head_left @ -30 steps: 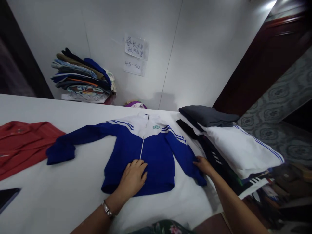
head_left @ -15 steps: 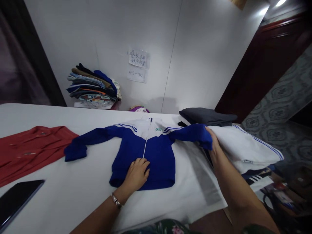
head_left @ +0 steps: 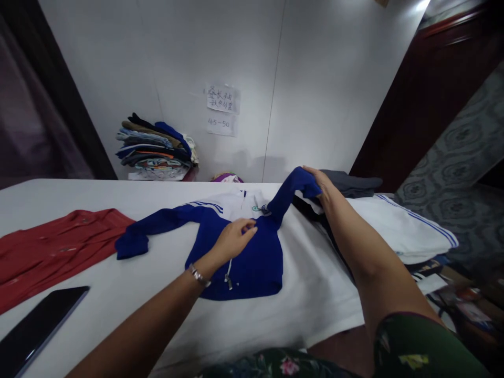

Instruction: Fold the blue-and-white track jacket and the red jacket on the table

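A blue and white zip jacket [head_left: 252,257] lies front up on the white table, its hem toward me. Its zip pull hangs near the hem, and the left-side sleeve [head_left: 165,220] stretches out flat. My right hand [head_left: 319,181] grips the cuff of the other sleeve [head_left: 289,191], which is raised off the table and bends in toward the chest. Over the middle of the jacket is my left hand [head_left: 236,239], fingers loosely curved and holding nothing. Whether it touches the cloth I cannot tell.
A red garment [head_left: 66,247] and a black phone [head_left: 39,325] lie at left. Folded clothes [head_left: 157,147] are stacked by the wall. At right are a folded dark grey garment [head_left: 350,184] and a white garment with blue stripes [head_left: 405,226] on a pile.
My right hand has lifted the sleeve cuff and brought it up and leftward. My left hand has moved from the jacket's lower front up toward its chest.
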`<state>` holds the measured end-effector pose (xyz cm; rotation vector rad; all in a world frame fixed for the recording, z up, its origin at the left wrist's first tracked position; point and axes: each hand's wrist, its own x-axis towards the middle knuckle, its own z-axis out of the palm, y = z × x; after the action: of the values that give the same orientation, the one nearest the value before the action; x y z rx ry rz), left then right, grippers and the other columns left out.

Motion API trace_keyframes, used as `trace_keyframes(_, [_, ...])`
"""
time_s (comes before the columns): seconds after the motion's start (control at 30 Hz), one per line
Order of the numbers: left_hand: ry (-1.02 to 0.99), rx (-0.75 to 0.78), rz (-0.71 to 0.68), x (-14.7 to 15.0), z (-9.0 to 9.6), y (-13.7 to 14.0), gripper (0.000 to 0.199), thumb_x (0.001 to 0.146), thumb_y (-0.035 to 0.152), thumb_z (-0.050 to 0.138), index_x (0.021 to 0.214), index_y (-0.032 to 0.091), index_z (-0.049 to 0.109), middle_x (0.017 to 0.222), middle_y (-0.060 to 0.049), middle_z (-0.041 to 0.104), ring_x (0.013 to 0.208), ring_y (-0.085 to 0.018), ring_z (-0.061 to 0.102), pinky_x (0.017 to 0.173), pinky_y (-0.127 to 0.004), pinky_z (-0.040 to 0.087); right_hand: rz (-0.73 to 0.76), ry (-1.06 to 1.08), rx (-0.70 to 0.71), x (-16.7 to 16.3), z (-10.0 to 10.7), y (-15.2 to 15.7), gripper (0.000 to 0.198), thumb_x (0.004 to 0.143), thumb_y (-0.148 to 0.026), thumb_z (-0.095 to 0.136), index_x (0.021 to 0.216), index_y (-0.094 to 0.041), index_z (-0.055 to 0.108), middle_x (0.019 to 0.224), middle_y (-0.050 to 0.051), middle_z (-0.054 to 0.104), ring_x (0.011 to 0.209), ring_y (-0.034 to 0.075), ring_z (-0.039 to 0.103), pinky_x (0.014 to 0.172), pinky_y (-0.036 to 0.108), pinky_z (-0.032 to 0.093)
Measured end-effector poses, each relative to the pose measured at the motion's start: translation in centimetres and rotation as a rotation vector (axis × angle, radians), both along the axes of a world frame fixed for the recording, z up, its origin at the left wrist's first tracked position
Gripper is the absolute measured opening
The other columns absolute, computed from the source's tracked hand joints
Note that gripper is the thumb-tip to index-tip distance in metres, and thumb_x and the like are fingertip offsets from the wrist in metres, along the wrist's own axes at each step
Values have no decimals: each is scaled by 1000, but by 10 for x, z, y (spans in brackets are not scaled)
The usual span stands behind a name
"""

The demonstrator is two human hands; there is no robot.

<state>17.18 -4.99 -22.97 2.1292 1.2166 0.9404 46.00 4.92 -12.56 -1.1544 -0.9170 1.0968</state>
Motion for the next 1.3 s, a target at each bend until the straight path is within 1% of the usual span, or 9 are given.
trace_keyframes(0.17, [-274, -151, -170, 55, 55, 41, 58, 75, 40, 65, 126, 17, 49, 108, -10, 63, 83, -17, 60, 75, -32, 49, 314, 25, -53, -39, 11, -8, 14, 88, -21, 52, 77, -13, 55, 54, -1, 55, 47, 11, 52, 49, 21, 46])
trace_keyframes(0.23, [-308, -271, -233, 75, 67, 50, 63, 73, 42, 68, 127, 17, 47, 107, -11, 63, 84, -19, 61, 73, -34, 50, 332, 45, 11, -50, 12, -17, 6, 87, -17, 53, 86, -12, 57, 57, -1, 57, 50, 10, 54, 50, 19, 45])
trace_keyframes(0.43, [-560, -411, -177, 108, 71, 71, 32, 78, 26, 63, 106, 11, 58, 97, -13, 65, 80, -18, 62, 76, -41, 52, 301, 57, 203, -38, -1, -45, 35, 85, -22, 57, 120, -19, 53, 86, 0, 66, 76, 10, 62, 72, 22, 50])
trace_keyframes(0.53, [-711, -481, -103, 116, 69, 89, 19, 82, 22, 57, 96, 10, 59, 87, -11, 66, 77, -18, 63, 78, -43, 52, 139, 25, 231, -19, -32, -60, 41, 83, -25, 61, 122, -24, 52, 110, 2, 64, 97, 12, 61, 80, 25, 51])
trace_keyframes(0.6, [-799, -514, -75, 120, 72, 103, 14, 82, 24, 58, 88, 11, 58, 79, -10, 66, 74, -18, 63, 79, -44, 52, 63, -7, 124, -12, -66, -74, 42, 82, -25, 60, 123, -22, 51, 118, 6, 61, 99, 15, 61, 76, 27, 53])
trace_keyframes(0.77, [-943, -543, -138, 131, 84, 137, 15, 77, 27, 65, 80, 15, 57, 76, -7, 65, 75, -18, 63, 83, -42, 51, 172, -154, -343, -24, -165, -111, 67, 78, -21, 64, 138, -13, 34, 112, 16, 59, 76, 18, 64, 54, 29, 54])
trace_keyframes(0.93, [-1021, -559, -83, 136, 95, 164, 12, 79, 27, 62, 82, 17, 57, 79, -6, 63, 80, -17, 60, 87, -40, 49, 326, -144, -358, -47, -215, -124, 81, 75, -27, 66, 143, -15, 24, 95, 9, 62, 58, 15, 61, 44, 29, 52])
trace_keyframes(1.1, [-1126, -516, -3, 114, 100, 189, 9, 78, 24, 60, 76, 18, 54, 77, -4, 60, 82, -18, 59, 88, -41, 47, 401, -231, -197, -62, -218, -123, 76, 72, -28, 65, 140, -22, 32, 89, 2, 62, 59, 15, 59, 46, 27, 49])
trace_keyframes(1.3, [-1337, -486, 67, 55, 106, 216, 8, 70, 20, 59, 75, 20, 53, 81, -4, 61, 83, -18, 57, 86, -39, 48, 365, -666, -68, -94, -188, -120, 75, 72, -28, 65, 141, -17, 37, 83, 2, 61, 66, 15, 55, 60, 27, 48])
